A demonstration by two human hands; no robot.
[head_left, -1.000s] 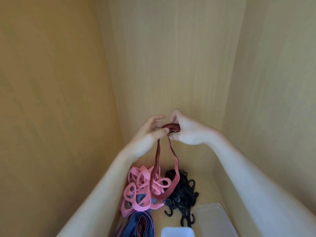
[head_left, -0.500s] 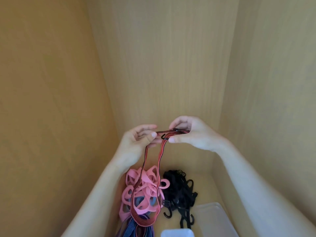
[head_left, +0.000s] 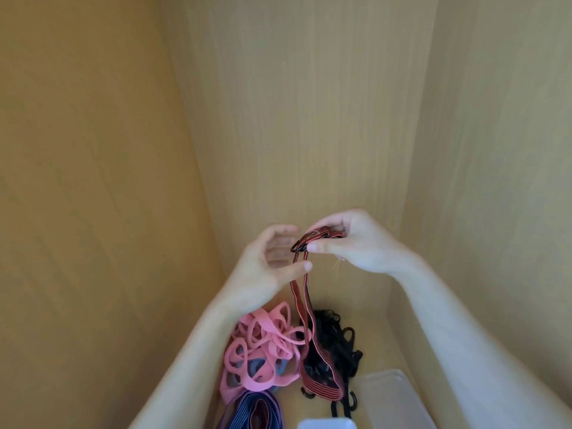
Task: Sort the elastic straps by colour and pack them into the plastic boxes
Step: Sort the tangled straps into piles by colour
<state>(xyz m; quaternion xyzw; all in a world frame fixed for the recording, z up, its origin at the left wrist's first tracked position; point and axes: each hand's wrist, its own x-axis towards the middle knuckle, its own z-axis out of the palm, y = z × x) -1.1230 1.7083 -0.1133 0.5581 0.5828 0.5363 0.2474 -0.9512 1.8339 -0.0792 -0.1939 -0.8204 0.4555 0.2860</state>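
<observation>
Right hand pinches the gathered top of the red-black striped strap beside its black hook. The loop hangs over the black hooked straps. Left hand is relaxed, thumb tip at the strap, gripping nothing. Pink straps and the blue-purple strap lie loose on the cupboard floor, outside the clear plastic box. The white box is cut off by the frame edge.

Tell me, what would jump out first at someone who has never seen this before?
Two bare hands meet mid-picture: the right hand pinches the bunched top of a red striped strap with a black hook, the left hand close beside it, and its loop hangs down. Below lie a pink strap pile and, right of it, black hooked straps, with a clear plastic box at lower right.
</observation>
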